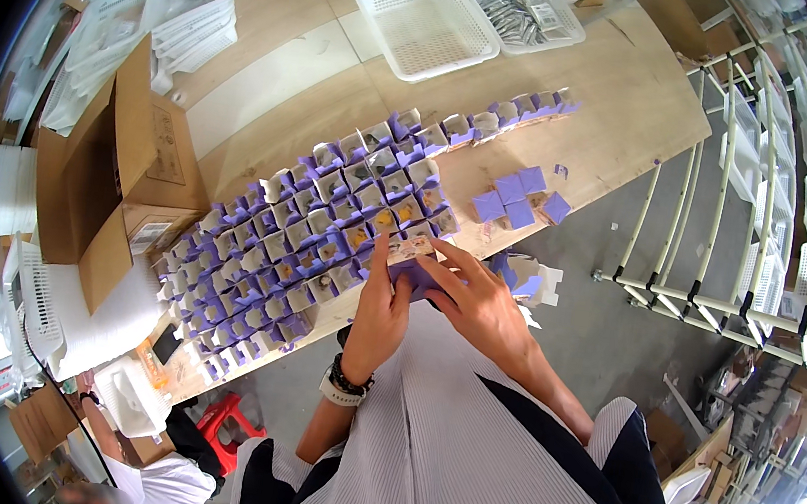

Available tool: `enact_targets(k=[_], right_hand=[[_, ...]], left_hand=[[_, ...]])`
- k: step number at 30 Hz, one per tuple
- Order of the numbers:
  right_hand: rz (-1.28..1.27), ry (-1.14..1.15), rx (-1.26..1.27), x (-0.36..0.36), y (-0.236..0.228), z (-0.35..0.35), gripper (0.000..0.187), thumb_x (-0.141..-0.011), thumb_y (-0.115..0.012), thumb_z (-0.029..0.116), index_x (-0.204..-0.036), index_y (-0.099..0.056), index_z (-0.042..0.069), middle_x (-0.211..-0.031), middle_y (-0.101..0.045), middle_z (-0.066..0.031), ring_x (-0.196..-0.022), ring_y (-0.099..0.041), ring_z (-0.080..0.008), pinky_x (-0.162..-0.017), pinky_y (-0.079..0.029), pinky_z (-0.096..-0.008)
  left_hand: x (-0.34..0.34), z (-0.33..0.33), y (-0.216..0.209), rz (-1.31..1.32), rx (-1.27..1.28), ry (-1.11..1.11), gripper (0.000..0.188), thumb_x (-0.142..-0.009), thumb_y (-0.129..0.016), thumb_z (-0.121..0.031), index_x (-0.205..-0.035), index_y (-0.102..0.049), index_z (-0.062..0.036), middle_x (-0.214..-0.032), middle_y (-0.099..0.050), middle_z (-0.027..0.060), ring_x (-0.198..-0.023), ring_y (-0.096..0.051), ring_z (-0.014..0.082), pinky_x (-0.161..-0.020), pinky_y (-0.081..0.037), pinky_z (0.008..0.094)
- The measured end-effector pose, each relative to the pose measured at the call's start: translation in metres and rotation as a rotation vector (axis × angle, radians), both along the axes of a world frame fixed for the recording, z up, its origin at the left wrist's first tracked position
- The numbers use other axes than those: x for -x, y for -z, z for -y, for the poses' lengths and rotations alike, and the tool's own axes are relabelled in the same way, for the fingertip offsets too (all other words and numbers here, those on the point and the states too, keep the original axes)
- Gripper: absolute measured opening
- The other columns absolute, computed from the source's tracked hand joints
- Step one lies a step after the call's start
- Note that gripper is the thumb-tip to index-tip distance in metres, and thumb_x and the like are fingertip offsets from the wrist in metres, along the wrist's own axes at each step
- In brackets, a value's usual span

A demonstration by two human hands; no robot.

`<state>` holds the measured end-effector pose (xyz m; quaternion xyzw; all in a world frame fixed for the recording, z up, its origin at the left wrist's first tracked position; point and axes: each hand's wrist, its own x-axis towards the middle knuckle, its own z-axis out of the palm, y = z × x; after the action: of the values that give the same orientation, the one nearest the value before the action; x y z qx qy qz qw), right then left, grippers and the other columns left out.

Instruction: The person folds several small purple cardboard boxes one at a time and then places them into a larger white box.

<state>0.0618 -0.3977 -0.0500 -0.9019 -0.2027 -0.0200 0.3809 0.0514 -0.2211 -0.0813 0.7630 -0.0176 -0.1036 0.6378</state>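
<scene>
A small purple carton [415,276] with a printed side is held close to my body at the table's near edge. My left hand [380,312] grips its left side, thumb and fingers closed on it. On the other side my right hand [485,307] has its fingers bent over the carton's top and right edge. Just beyond my hands stand many open purple cartons [325,217] in tight rows, some with small yellow or grey things inside. Several closed purple cartons [521,198] sit together to the right of these rows.
An open cardboard box [161,162] stands on the left. Farther back are a white basket [426,28] and another basket with silvery packets [522,10]. More purple-and-white cartons [531,280] show beside my right hand. Pipe racks [733,192] stand right; another person [158,484] is lower left, near a red stool [225,432].
</scene>
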Motion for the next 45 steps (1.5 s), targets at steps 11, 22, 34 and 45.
enact_targets(k=[11,22,34,45], right_hand=[[0.07,-0.036,0.033,0.006,0.007,0.002,0.046,-0.082,-0.073,0.0,-0.126,-0.062,0.0,-0.136,-0.059,-0.0182,-0.106,-0.069,-0.031,-0.083,-0.06,-0.0374],[0.01,-0.002,0.003,0.009,0.003,0.001,0.046,-0.081,-0.075,0.0,-0.125,-0.064,0.003,-0.138,-0.06,-0.0144,-0.106,-0.07,-0.0331,-0.083,-0.061,-0.04],[0.011,-0.056,0.042,0.011,-0.004,0.006,0.048,-0.084,-0.072,0.002,-0.13,-0.058,0.003,-0.142,-0.054,-0.0146,-0.105,-0.069,-0.0315,-0.082,-0.06,-0.0386],[0.067,0.049,0.022,0.017,-0.003,0.017,0.052,-0.084,-0.073,0.003,-0.134,-0.057,0.004,-0.124,-0.067,-0.015,-0.094,-0.073,-0.0334,-0.076,-0.062,-0.0393]], left_hand=[[0.007,0.01,0.012,0.066,-0.077,-0.088,0.054,-0.105,-0.036,0.001,-0.156,-0.019,0.0012,-0.14,-0.05,0.0246,-0.124,-0.056,0.0308,-0.105,-0.044,0.0374],[0.011,0.005,0.023,-0.005,-0.069,-0.058,0.051,-0.104,-0.036,0.003,-0.152,-0.022,0.0093,-0.151,-0.037,0.0318,-0.14,-0.042,0.0423,-0.114,-0.036,0.0417],[0.009,0.0,0.015,0.0,-0.03,0.018,0.053,-0.104,-0.039,0.003,-0.154,-0.023,0.0037,-0.143,-0.048,0.0255,-0.126,-0.057,0.0334,-0.104,-0.046,0.0376],[0.005,0.0,-0.001,-0.268,0.377,0.015,0.049,-0.104,-0.052,-0.004,-0.149,-0.033,-0.0021,-0.141,-0.049,0.0137,-0.124,-0.057,0.0218,-0.1,-0.05,0.0324]])
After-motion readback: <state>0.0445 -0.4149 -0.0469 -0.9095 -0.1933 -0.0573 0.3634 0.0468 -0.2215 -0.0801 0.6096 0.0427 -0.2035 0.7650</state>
